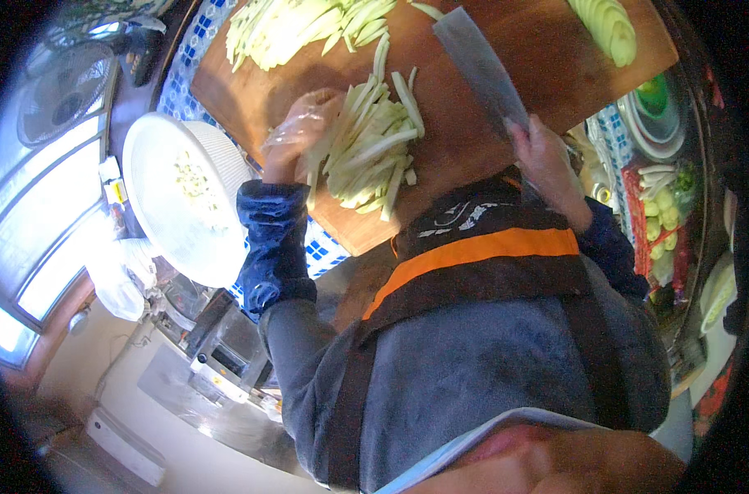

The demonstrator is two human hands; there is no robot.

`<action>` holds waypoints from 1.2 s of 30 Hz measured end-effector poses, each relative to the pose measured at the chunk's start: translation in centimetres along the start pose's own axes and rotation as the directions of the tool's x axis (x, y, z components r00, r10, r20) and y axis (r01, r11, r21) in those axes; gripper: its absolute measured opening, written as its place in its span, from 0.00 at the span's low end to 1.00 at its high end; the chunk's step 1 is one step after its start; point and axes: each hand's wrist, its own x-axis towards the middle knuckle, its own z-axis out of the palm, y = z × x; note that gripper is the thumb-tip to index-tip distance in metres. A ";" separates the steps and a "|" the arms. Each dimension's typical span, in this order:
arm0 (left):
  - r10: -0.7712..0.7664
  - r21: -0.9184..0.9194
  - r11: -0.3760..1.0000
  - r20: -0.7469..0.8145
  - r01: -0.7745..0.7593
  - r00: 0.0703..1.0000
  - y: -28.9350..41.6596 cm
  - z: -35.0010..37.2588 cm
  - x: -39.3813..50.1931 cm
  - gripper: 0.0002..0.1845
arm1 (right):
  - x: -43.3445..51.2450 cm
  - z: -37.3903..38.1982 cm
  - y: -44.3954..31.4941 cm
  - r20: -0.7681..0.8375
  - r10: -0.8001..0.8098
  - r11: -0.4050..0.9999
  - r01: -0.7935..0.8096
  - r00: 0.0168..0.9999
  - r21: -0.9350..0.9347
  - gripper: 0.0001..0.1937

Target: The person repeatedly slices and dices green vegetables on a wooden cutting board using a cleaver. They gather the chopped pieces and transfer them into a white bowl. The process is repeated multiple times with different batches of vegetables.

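My left hand (pixel 306 120), in a clear plastic glove, is at the left side of a pile of pale green vegetable strips (pixel 371 145). Its fingers are bent and partly hidden, so whether they grip any strips does not show. A cleaver (pixel 482 68) is in my right hand (pixel 550 157), its blade pointing away from me over the wooden cutting board (pixel 467 145). One pale strip (pixel 427 10) lies by the blade's far end. Farther up the board is a larger heap of strips (pixel 306 31). Overlapping vegetable slices (pixel 606 28) lie at the far right.
A white plastic colander (pixel 158 228) with some small pale pieces inside stands left of the board. Blue-and-white checked cloth (pixel 192 55) shows under the board. To the right are a red mesh bag of green vegetables (pixel 661 219) and a green-and-white container (pixel 652 117).
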 end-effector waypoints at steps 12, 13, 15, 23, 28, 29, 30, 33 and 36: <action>0.413 0.380 0.882 -0.342 -0.278 0.844 4.8 1.1 8.9 0.16 | -0.4 0.7 0.8 -0.041 0.026 0.998 -0.023 0.999 0.066 0.17; 0.389 0.357 0.896 -0.348 -0.263 0.853 4.3 0.2 9.4 0.15 | -0.5 0.7 0.8 -0.034 0.033 0.996 -0.031 0.999 0.078 0.16; 0.460 0.552 0.803 -0.337 -0.224 0.821 3.4 -1.0 10.4 0.13 | -0.7 0.8 0.8 -0.034 0.063 0.993 -0.059 0.997 0.101 0.16; 0.478 0.532 0.807 -0.337 -0.255 0.811 2.0 -0.8 9.3 0.17 | -0.7 0.9 0.6 -0.088 -0.017 0.995 0.025 0.996 0.092 0.15; 0.299 0.323 0.928 -0.339 -0.189 0.892 3.5 0.8 8.2 0.25 | -0.9 1.0 0.3 -0.063 0.023 0.999 -0.021 0.998 0.037 0.11; 0.295 0.311 0.930 -0.321 -0.194 0.900 4.0 1.4 8.2 0.27 | -1.0 1.1 0.3 -0.074 0.025 0.999 -0.022 0.997 0.040 0.11; 0.271 0.332 0.928 -0.293 -0.168 0.917 4.7 1.7 8.6 0.27 | -1.0 1.1 0.3 -0.085 -0.002 0.998 0.007 0.996 0.056 0.11; 0.267 0.488 0.863 -0.223 -0.129 0.938 6.3 3.0 9.4 0.22 | -0.9 1.4 0.7 -0.116 -0.031 0.995 0.041 0.993 0.085 0.15; 0.066 0.414 0.898 -0.466 0.152 0.882 6.4 3.7 10.3 0.31 | -0.8 1.6 1.2 -0.121 -0.037 0.995 0.048 0.992 0.089 0.16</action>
